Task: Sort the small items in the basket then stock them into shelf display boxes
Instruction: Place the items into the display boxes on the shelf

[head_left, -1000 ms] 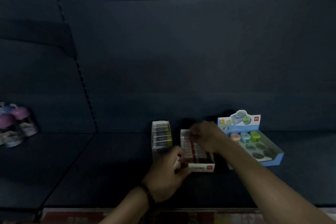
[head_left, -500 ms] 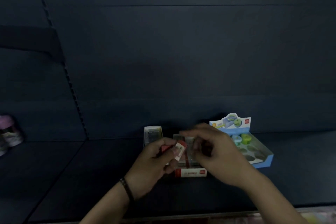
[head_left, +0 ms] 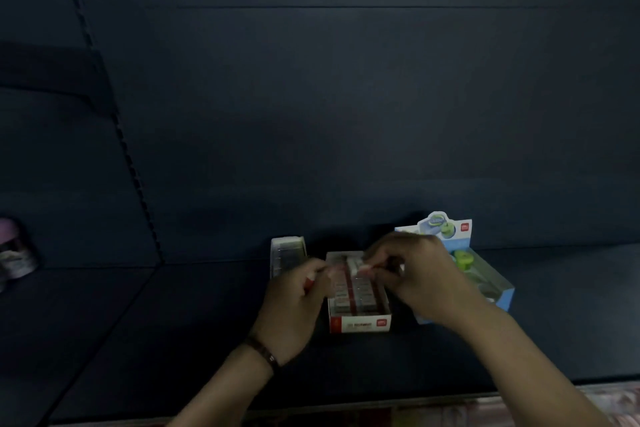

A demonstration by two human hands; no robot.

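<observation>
L grip [head_left: 294, 302], R grip [head_left: 419, 274]: erasers [head_left: 361, 265] over box [head_left: 360, 323]

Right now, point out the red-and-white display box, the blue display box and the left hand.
red-and-white display box [head_left: 360, 322], head view, front wall.
blue display box [head_left: 505, 298], head view, right wall.
left hand [head_left: 294, 305], head view, its back.

Two forearms [head_left: 540, 364], bare from the lower edge of view up to the wrists, seen in dim light. Around the wrist of the left hand [head_left: 294, 308] runs a thin dark bracelet [head_left: 262, 353], a small paler bead or clasp set in it; the right hand [head_left: 424, 276] and its wrist are bare
</observation>
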